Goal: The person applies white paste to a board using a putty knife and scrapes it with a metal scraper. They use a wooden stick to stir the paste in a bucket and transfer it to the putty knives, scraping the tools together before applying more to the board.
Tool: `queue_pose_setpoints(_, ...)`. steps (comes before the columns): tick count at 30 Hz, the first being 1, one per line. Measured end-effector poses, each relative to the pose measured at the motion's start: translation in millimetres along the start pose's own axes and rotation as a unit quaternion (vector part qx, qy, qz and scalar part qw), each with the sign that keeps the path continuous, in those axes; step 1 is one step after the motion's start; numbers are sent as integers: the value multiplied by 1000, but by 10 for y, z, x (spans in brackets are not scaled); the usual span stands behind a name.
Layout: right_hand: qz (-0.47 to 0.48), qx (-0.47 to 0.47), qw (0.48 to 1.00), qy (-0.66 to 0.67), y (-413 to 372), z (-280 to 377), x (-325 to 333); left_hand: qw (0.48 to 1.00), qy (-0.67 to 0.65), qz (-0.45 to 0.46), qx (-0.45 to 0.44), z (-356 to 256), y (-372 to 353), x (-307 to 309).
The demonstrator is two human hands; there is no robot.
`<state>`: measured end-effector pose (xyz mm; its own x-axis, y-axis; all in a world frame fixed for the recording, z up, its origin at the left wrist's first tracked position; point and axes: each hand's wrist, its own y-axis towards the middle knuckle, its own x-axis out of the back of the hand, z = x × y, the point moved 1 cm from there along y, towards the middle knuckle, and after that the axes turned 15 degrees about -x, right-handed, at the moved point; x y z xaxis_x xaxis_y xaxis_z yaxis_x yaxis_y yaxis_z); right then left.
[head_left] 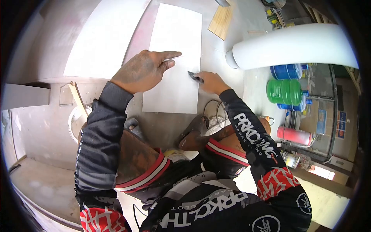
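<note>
A white rectangular panel [170, 89] lies flat in front of me, between my feet and the far side. Over its left part is my left hand [145, 69], index finger stretched toward the panel's middle and thumb beneath it. A thin pale edge shows between that finger and thumb, too small to name. At the panel's right edge my right hand [210, 82] grips a small dark tool [195, 77], whose tip is over the white surface. The fingers wrapped round the tool are partly hidden.
Another large white panel [102, 34] lies at the upper left. A wooden board [221, 22] is beyond, with a thick white tube [293, 46] at the right. Blue and green water bottles [284, 92] and a red cylinder [294, 135] stand by a rack. A white bucket [73, 123] is left.
</note>
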<state>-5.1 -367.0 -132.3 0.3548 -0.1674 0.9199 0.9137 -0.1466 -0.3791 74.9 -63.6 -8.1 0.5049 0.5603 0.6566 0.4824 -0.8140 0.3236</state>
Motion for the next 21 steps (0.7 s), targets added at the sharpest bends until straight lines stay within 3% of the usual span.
queue_pose_setpoints(6, 25, -13, 1000, -4, -657, 170, -279, 999, 23, 9, -29, -51, 57, -148)
queue_pose_setpoints(8, -41, 21, 999, 11, -858, 190, -392, 1000, 9, 24, -3, -67, 80, -177)
queue_pose_setpoints(12, -53, 19, 998, 1, -1194, 241, -592, 999, 23, 9, -33, -68, 118, -257)
queue_pose_setpoints(14, -80, 44, 996, 16, -1323, 270, -679, 995, 11, 74, 70, -190, 155, -195)
queue_pose_setpoints(21, -99, 57, 992, 46, -1757, 253, -860, 996, -37, 33, 73, -52, 122, -300)
